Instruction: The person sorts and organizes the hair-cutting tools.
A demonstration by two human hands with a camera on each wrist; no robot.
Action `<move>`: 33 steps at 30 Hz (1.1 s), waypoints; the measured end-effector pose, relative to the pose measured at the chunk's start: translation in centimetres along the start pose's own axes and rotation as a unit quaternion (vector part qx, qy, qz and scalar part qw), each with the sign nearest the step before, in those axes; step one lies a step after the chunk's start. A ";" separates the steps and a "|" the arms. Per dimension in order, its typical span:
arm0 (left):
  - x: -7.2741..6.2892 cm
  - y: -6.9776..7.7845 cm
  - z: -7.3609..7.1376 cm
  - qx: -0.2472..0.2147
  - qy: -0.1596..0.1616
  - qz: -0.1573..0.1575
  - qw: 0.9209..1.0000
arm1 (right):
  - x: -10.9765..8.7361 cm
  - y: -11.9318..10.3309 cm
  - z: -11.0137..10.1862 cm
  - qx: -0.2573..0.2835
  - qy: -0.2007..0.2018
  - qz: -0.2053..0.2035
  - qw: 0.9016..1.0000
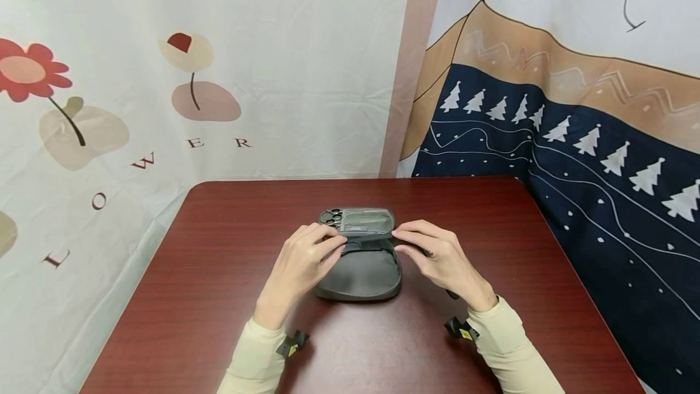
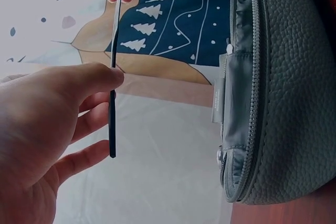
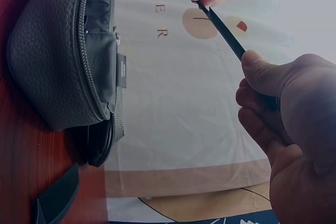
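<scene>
With the left hand point(image 1: 303, 257) and the right hand point(image 1: 440, 254) each pinching near 1 end of the dark comb point(image 3: 227, 34) above the open grey case point(image 1: 358, 276), it seems better to grip lightly and evenly, so the comb does not bend

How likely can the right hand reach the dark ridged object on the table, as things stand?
Probably yes: the dark ridged object lies near the right hand, with nothing visible on top. However, that hand pinches a black comb, so it may need to let go first.
</scene>
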State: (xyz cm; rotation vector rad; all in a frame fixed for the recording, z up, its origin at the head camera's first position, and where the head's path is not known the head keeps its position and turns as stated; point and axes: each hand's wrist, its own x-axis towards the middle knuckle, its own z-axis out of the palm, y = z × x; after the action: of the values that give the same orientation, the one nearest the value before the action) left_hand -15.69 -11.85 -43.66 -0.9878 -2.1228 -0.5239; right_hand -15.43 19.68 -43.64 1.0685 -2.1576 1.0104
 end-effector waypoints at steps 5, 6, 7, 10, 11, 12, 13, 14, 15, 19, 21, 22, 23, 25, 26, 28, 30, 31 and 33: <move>0.0 0.0 0.0 0.003 -0.005 -0.006 1.000 | 0.0 0.1 0.0 0.000 0.005 -0.013 1.000; 0.0 0.1 0.0 0.004 -0.007 -0.007 1.000 | 0.0 0.1 0.1 0.001 0.006 -0.016 1.000; 0.0 0.1 0.0 0.004 -0.008 -0.007 1.000 | 0.0 0.1 0.1 0.001 0.007 -0.019 1.000; 0.0 0.0 0.0 0.004 -0.013 -0.010 1.000 | 0.1 0.2 0.1 0.002 0.011 -0.026 1.000; -0.1 0.0 0.0 0.004 -0.015 -0.011 1.000 | 0.1 0.2 0.1 0.002 0.011 -0.027 1.000; -0.1 0.0 0.1 0.003 -0.017 -0.012 1.000 | 0.1 0.2 0.1 0.002 0.012 -0.028 1.000; -0.2 0.0 0.1 0.001 -0.018 -0.012 1.000 | 0.1 0.2 0.1 0.001 0.012 -0.029 1.000; -0.2 0.0 0.1 -0.001 -0.021 -0.013 1.000 | 0.1 0.1 0.1 0.001 0.012 -0.028 1.000; -0.3 0.0 0.0 -0.008 -0.024 -0.017 1.000 | 0.1 0.1 0.1 0.000 0.011 -0.027 1.000; -0.3 0.1 -0.2 -0.039 -0.043 -0.031 0.998 | 0.0 0.0 0.0 -0.003 0.004 -0.017 1.000; -0.3 0.1 -0.3 -0.052 -0.051 -0.038 0.997 | 0.0 0.0 0.0 -0.005 0.000 -0.010 1.000; -0.3 0.2 -0.3 -0.055 -0.053 -0.038 0.996 | 0.0 0.0 0.0 -0.006 -0.002 -0.007 1.000; -0.3 0.2 -0.3 -0.058 -0.055 -0.038 0.996 | 0.0 0.0 0.0 -0.008 -0.003 -0.004 1.000; -0.3 0.2 -0.4 -0.060 -0.055 -0.036 0.996 | -0.1 0.1 0.0 -0.012 -0.004 -0.002 1.000; -0.3 0.2 -0.4 -0.061 -0.055 -0.035 0.996 | -0.1 0.1 0.0 -0.014 -0.003 -0.003 1.000; -0.3 0.1 -0.4 -0.061 -0.054 -0.034 0.996 | -0.1 0.2 0.1 -0.017 -0.002 -0.005 1.000; -0.4 0.1 -0.4 -0.062 -0.055 -0.035 0.996 | -0.1 0.2 0.1 -0.019 -0.001 -0.007 1.000; -0.4 0.1 -0.4 -0.063 -0.056 -0.035 0.996 | -0.1 0.2 0.1 -0.021 -0.001 -0.007 1.000; -0.4 0.1 -0.4 -0.067 -0.060 -0.039 0.995 | -0.1 0.2 0.0 -0.020 -0.003 -0.004 1.000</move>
State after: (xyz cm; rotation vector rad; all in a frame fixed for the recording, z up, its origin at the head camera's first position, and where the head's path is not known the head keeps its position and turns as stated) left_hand -15.25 -12.23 -43.63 -1.0371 -2.2640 -0.6669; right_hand -15.53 19.79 -43.84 1.0633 -2.1676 0.9570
